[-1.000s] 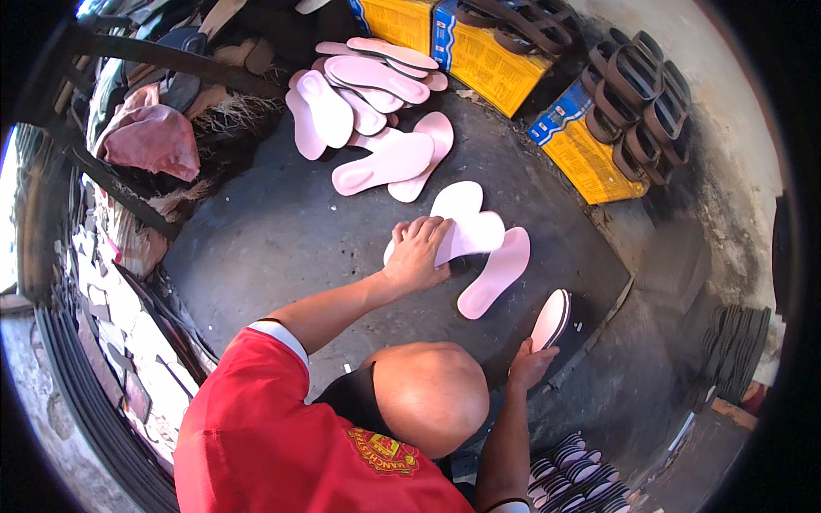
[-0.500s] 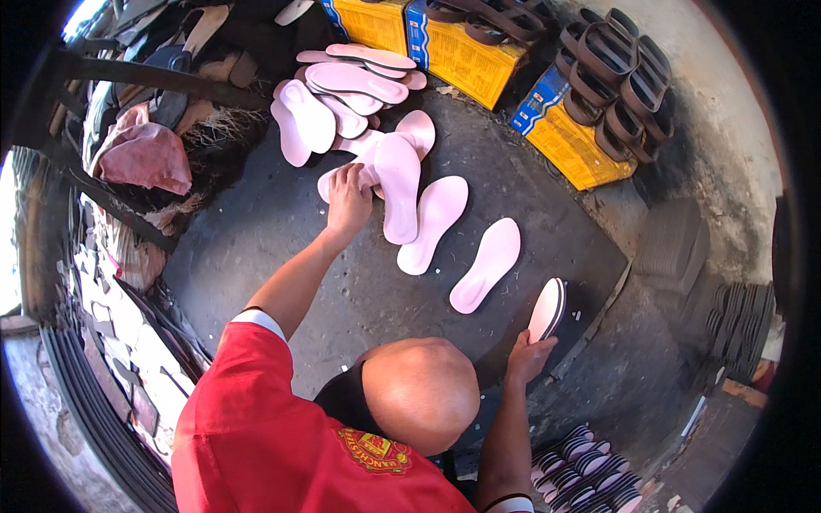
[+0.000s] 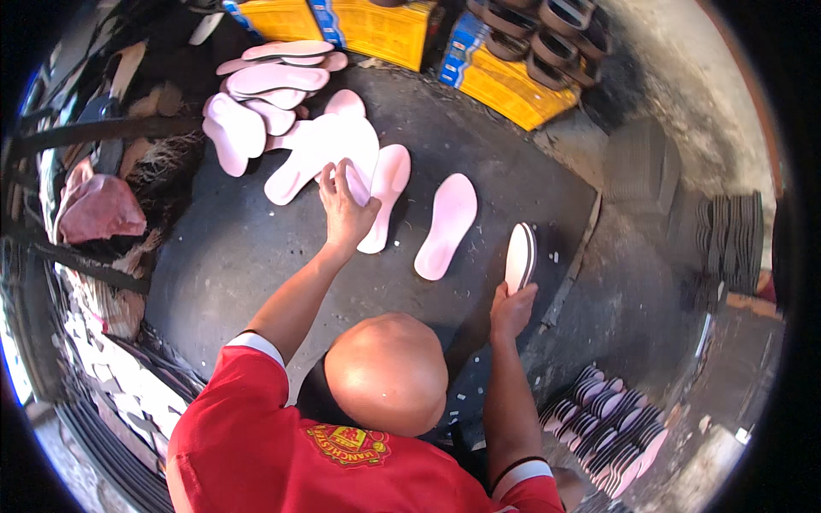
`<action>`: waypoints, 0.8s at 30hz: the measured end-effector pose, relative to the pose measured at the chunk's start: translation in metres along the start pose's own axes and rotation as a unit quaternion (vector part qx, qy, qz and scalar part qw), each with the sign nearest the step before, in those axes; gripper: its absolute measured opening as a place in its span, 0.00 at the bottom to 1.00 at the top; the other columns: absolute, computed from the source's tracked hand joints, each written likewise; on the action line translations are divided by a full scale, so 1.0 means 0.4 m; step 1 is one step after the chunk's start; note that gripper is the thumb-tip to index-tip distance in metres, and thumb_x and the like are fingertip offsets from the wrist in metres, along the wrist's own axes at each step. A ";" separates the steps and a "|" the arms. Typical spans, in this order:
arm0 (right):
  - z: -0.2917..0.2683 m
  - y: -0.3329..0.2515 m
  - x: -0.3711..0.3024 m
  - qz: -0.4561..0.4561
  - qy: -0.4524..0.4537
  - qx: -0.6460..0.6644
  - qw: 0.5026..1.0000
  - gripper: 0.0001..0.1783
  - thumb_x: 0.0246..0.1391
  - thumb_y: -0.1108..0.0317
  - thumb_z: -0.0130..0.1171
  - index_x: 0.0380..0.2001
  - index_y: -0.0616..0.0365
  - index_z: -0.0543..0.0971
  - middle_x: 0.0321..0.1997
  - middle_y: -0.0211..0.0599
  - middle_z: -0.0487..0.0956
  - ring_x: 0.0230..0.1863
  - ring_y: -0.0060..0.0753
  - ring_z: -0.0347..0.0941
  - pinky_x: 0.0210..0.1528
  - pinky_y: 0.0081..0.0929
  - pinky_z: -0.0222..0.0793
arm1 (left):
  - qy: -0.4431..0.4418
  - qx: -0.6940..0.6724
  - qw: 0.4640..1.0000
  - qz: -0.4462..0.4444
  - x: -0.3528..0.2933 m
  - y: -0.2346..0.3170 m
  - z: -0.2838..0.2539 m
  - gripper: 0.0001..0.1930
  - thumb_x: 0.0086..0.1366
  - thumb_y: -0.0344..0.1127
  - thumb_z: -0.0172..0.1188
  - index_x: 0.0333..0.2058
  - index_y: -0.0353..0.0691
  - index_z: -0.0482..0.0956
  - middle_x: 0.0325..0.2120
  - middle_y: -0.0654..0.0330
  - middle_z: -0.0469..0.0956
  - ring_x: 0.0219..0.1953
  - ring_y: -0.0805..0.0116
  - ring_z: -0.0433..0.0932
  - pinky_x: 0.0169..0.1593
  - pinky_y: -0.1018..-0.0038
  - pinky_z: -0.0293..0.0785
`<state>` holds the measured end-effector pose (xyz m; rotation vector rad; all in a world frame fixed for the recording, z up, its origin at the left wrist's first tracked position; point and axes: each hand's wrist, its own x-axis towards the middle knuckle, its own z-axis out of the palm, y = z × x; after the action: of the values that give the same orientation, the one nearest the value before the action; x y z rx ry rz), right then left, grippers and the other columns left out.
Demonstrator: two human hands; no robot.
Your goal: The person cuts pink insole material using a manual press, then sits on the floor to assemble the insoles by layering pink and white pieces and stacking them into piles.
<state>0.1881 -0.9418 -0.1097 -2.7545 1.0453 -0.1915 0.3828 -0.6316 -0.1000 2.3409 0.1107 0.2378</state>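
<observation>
One pink sole (image 3: 342, 150) under left hand (image 3: 345, 209)

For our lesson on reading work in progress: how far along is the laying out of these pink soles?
Done: two pink soles lie singly on the dark floor, beside a loose heap of soles. In hand: the left hand presses a sole at the heap's edge; the right hand holds a sole on edge. Left: probably the stacked soles at lower right.
</observation>
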 end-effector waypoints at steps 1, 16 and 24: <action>0.006 -0.002 0.005 0.002 -0.001 -0.008 1.000 0.24 0.57 0.58 0.68 0.43 0.64 0.68 0.38 0.55 0.78 0.41 0.63 0.79 0.43 0.54 0.76 | -0.012 0.012 1.000 -0.010 -0.005 -0.006 0.006 0.50 0.47 0.31 0.71 0.69 0.45 0.57 0.66 0.37 0.54 0.69 0.33 0.55 0.70 0.45 0.60; 0.011 -0.011 -0.002 0.014 -0.014 -0.018 1.000 0.24 0.57 0.57 0.67 0.43 0.62 0.67 0.41 0.53 0.78 0.44 0.60 0.80 0.45 0.53 0.77 | -0.159 0.104 0.982 -0.012 -0.060 0.030 0.100 0.49 0.56 0.43 0.75 0.71 0.41 0.57 0.71 0.42 0.51 0.74 0.37 0.53 0.72 0.46 0.58; 0.014 0.006 -0.006 0.015 -0.015 -0.014 1.000 0.25 0.58 0.55 0.67 0.44 0.61 0.67 0.40 0.51 0.77 0.45 0.60 0.79 0.45 0.53 0.77 | -0.068 0.098 0.992 -0.044 -0.006 0.014 0.062 0.47 0.55 0.32 0.72 0.70 0.34 0.55 0.62 0.39 0.69 0.63 0.39 0.67 0.66 0.50 0.66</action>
<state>0.1858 -0.9415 -0.1157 -2.7559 1.0885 -0.1331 0.3857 -0.6532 -0.1134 2.5322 0.1756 0.0242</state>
